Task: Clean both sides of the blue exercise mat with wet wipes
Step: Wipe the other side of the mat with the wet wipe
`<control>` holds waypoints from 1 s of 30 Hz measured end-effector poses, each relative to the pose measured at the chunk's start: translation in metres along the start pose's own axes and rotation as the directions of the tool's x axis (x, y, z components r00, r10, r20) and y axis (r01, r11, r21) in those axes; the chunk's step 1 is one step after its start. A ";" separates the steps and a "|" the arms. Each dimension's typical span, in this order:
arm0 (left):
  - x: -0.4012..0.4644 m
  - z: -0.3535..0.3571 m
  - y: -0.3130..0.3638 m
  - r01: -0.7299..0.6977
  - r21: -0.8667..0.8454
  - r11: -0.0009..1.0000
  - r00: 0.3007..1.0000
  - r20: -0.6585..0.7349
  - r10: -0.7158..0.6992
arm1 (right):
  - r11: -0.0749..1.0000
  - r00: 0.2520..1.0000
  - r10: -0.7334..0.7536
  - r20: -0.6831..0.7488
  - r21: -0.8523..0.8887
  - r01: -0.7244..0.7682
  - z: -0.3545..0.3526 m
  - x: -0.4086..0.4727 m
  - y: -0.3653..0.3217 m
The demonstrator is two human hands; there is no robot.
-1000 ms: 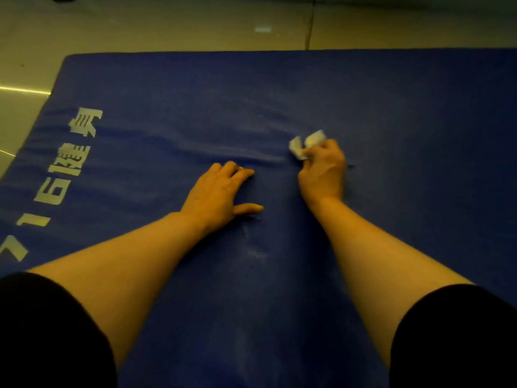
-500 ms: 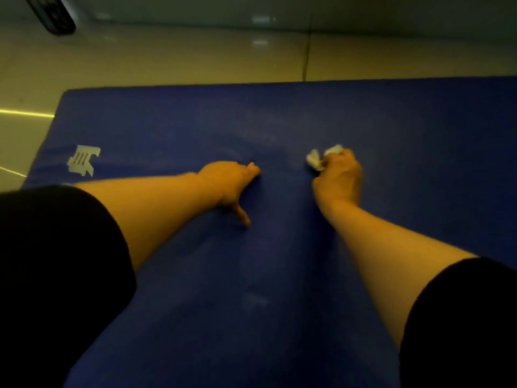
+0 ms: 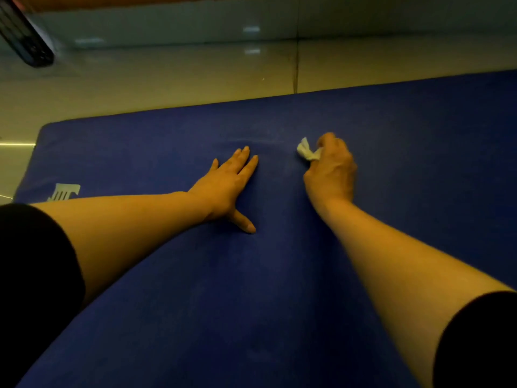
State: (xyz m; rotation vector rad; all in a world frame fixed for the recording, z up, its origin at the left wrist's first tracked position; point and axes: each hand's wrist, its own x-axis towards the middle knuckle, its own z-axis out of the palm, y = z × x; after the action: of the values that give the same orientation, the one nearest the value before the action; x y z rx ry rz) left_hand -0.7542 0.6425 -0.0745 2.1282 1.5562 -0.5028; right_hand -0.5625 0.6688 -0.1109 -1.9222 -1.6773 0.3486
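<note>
Your right hand [image 3: 330,169] grips small scrunched white wet wipe [image 3: 307,151], fingers curled round it, on big blue padded exercise mat [image 3: 251,289]. Your left hand [image 3: 228,186] lies flat, fingers straight, pressing mat. Mat lies on shiny pale tile floor [image 3: 167,79]. Risk: tiny wad may miss spots; lean too hard, mat may slide. Far edge near, left edge close; lots of room right.
</note>
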 end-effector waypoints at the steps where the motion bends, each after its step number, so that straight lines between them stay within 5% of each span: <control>1: 0.000 0.001 -0.001 -0.005 -0.017 1.000 1.000 -0.011 0.004 | 1.000 1.000 0.004 -0.021 -0.022 -0.005 0.003 0.002 -0.002; 7: 0.000 0.009 -0.007 -0.047 -0.112 0.993 0.995 -0.090 0.037 | 0.919 0.910 -0.386 0.152 0.147 0.365 0.034 -0.031 -0.041; 10: 0.001 0.007 -0.006 -0.032 -0.063 0.997 0.998 -0.056 0.029 | 0.940 0.939 -0.336 0.073 0.095 0.329 0.027 -0.002 -0.027; 14: 0.003 0.005 -0.003 -0.022 -0.032 0.999 0.999 -0.034 0.021 | 0.995 0.995 -0.098 0.006 -0.023 0.098 0.022 0.024 -0.011; 18: 0.002 0.007 -0.004 -0.024 -0.035 0.999 0.998 -0.057 0.022 | 0.967 0.967 -0.254 0.001 0.022 0.254 0.036 -0.012 -0.038; 22: 0.001 0.005 -0.004 -0.037 -0.038 0.999 0.996 -0.079 0.034 | 0.919 0.906 -0.393 0.159 0.102 0.381 0.036 -0.010 -0.041; 24: 0.000 0.003 -0.009 -0.037 0.005 0.999 0.996 -0.079 0.037 | 0.935 0.928 -0.352 0.119 0.085 0.344 0.031 0.010 -0.030; 28: 0.004 -0.006 -0.018 -0.069 -0.083 0.994 0.948 -0.317 0.039 | 0.998 0.999 0.032 -0.007 0.054 -0.032 0.015 0.044 -0.009; 30: 0.012 -0.009 -0.018 -0.068 -0.146 0.987 0.932 -0.362 0.010 | 0.999 0.999 0.043 -0.020 0.002 -0.043 0.018 0.038 -0.021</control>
State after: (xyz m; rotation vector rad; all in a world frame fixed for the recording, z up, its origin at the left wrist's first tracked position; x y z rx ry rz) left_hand -0.7678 0.6620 -0.0763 2.2104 1.6752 0.0328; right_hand -0.5829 0.7109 -0.1079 -1.9562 -1.6246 0.3465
